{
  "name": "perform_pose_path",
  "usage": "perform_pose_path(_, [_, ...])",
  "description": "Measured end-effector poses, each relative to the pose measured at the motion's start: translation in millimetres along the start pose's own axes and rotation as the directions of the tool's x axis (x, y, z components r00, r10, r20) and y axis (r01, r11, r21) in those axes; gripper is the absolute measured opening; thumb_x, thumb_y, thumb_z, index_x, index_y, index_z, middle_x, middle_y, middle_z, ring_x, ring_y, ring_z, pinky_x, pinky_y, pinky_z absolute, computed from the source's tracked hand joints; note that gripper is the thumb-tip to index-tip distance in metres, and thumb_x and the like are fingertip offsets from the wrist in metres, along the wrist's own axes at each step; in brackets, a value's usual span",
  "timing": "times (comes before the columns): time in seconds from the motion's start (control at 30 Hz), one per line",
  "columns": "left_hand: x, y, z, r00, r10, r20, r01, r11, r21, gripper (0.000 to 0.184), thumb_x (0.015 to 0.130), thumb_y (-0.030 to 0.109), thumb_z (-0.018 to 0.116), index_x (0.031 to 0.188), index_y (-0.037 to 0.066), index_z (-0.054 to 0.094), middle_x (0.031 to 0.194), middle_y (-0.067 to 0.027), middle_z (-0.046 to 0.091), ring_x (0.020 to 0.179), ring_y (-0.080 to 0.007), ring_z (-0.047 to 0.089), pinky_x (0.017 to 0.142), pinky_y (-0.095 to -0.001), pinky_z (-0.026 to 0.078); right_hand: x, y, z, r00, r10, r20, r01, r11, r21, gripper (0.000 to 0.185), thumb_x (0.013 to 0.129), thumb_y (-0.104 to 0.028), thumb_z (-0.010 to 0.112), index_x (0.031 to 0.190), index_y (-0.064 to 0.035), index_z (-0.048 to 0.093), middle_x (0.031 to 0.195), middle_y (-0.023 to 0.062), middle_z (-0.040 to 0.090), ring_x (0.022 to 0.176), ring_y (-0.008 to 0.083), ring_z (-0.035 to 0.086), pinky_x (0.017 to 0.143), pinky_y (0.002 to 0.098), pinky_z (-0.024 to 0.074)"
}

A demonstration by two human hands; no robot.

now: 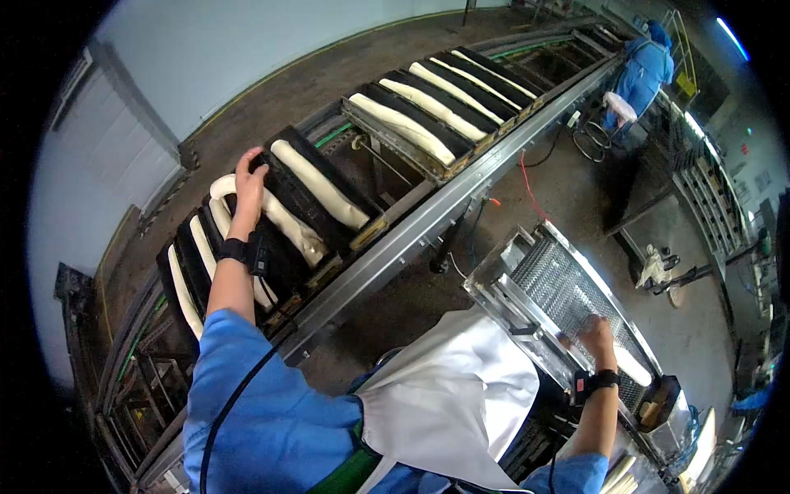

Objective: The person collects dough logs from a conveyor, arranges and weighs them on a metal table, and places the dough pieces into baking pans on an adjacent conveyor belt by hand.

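Observation:
My left hand (pixel 249 186) reaches over the row of black trays (pixel 300 193), its thumb and fingers curved apart at a tray's far end. Beside and under it, a pale dough-like strip (pixel 284 222) lies in a trough, with a bent end to the left of my wrist. My right hand (pixel 596 339) is over the metal mesh belt (pixel 553 276), fingers somewhat spread and slightly blurred. A short pale piece (pixel 632 365) rests on the mesh just beyond that wrist; I see nothing held in this hand.
More trays with long pale strips (pixel 403 128) stand farther up the rail-framed line (pixel 485 169). A co-worker in blue (pixel 646 74) stands at its far end near a round stool (pixel 591 142). A metal rack (pixel 712 206) is at right; pale pieces (pixel 619 476) lie at bottom right.

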State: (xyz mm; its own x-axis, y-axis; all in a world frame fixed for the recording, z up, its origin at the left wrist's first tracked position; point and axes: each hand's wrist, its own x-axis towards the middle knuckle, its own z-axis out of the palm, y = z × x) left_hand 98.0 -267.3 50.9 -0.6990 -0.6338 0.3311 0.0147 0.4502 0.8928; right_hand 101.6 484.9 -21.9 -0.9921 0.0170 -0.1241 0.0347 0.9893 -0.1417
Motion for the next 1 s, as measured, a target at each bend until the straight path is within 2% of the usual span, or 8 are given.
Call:
perform_pose_path(0.07, [6, -41, 4, 0.985, -0.135, 0.112, 0.163, 0.936, -0.311, 0.039, 0.086, -0.001, 0.054, 0.124, 0.004, 0.051, 0.124, -0.0073, 0.053, 0.125, -0.0194, 0.045, 0.105, -0.0302, 0.031, -8, -13, 1, 0.998, -0.022, -0.054, 0.022, 1.000, 0.001, 0.045, 0.065, -0.015, 0.067, 0.108, -0.0024, 0.062, 0.104, 0.0245, 0.061, 0.102, 0.0414, 0.056, 0.090, 0.0459, 0.0456])
perform_pose_path(0.17, [4, -67, -5, 0.979, -0.178, 0.098, 0.190, 0.974, -0.125, 0.036, 0.088, -0.002, 0.053, 0.123, 0.004, 0.054, 0.123, -0.0055, 0.057, 0.117, -0.0185, 0.052, 0.099, -0.0293, 0.039, -20, -29, -10, 1.000, 0.011, 0.009, -0.010, 0.994, -0.107, 0.054, 0.065, -0.015, 0.067, 0.117, -0.0057, 0.056, 0.110, 0.0194, 0.057, 0.105, 0.0384, 0.055, 0.092, 0.0496, 0.0411])
perform_pose_path(0.23, [-8, -56, -22, 0.989, -0.002, -0.149, 0.021, 0.992, 0.128, 0.038, 0.083, 0.003, 0.059, 0.121, 0.000, 0.055, 0.121, -0.0123, 0.058, 0.114, -0.0255, 0.054, 0.098, -0.0342, 0.040, -20, -31, -10, 1.000, 0.020, 0.021, -0.018, 0.998, -0.067, 0.056, 0.064, -0.017, 0.070, 0.117, -0.0074, 0.055, 0.111, 0.0162, 0.057, 0.109, 0.0366, 0.053, 0.096, 0.0515, 0.0366])
perform_pose_path(0.33, [-32, -45, -40, 0.827, 0.003, -0.562, 0.364, 0.759, 0.540, 0.048, 0.076, 0.005, 0.063, 0.122, -0.004, 0.051, 0.121, -0.0224, 0.054, 0.117, -0.0360, 0.047, 0.102, -0.0417, 0.036, -23, -41, -8, 1.000, 0.016, 0.022, -0.015, 1.000, -0.022, 0.060, 0.062, -0.021, 0.075, 0.118, -0.0094, 0.055, 0.113, 0.0120, 0.057, 0.113, 0.0333, 0.051, 0.102, 0.0535, 0.0304])
perform_pose_path(0.47, [-44, -59, -71, 0.903, 0.089, -0.419, 0.216, 0.750, 0.626, 0.050, 0.075, -0.002, 0.053, 0.124, -0.008, 0.048, 0.126, -0.0270, 0.050, 0.121, -0.0415, 0.042, 0.106, -0.0434, 0.031, -22, -73, -23, 0.999, -0.036, 0.007, 0.037, 0.992, -0.118, 0.047, 0.067, -0.020, 0.070, 0.110, -0.0067, 0.056, 0.111, 0.0162, 0.058, 0.109, 0.0362, 0.054, 0.094, 0.0508, 0.0382])
perform_pose_path(0.53, [-68, -47, -80, 0.999, 0.031, 0.014, -0.027, 0.480, 0.877, 0.059, 0.076, -0.005, 0.050, 0.134, -0.008, 0.039, 0.137, -0.0296, 0.041, 0.129, -0.0416, 0.037, 0.107, -0.0434, 0.032, -11, -79, -16, 0.999, -0.014, 0.040, 0.020, 0.989, -0.146, 0.050, 0.066, -0.021, 0.072, 0.111, -0.0072, 0.055, 0.111, 0.0155, 0.058, 0.108, 0.0353, 0.054, 0.094, 0.0510, 0.0393])
perform_pose_path(0.87, [-76, -54, -137, 0.781, -0.613, -0.119, 0.619, 0.734, 0.281, 0.067, 0.076, 0.012, 0.058, 0.135, -0.003, 0.032, 0.127, -0.0255, 0.045, 0.109, -0.0354, 0.051, 0.085, -0.0415, 0.045, -14, -94, -24, 0.997, -0.066, -0.036, 0.059, 0.985, -0.161, 0.052, 0.062, -0.023, 0.080, 0.106, -0.0052, 0.057, 0.109, 0.0153, 0.056, 0.104, 0.0336, 0.054, 0.090, 0.0481, 0.0438])
perform_pose_path(1.0, [-30, -15, -157, 0.790, -0.542, 0.288, -0.221, 0.186, 0.957, 0.037, 0.075, 0.015, 0.060, 0.104, -0.007, 0.062, 0.092, -0.0262, 0.066, 0.086, -0.0375, 0.063, 0.076, -0.0422, 0.050, -7, -77, -19, 0.993, -0.087, -0.076, 0.098, 0.985, 0.143, 0.053, 0.065, -0.016, 0.079, 0.110, -0.0018, 0.055, 0.110, 0.0211, 0.055, 0.106, 0.0381, 0.053, 0.092, 0.0466, 0.0447])
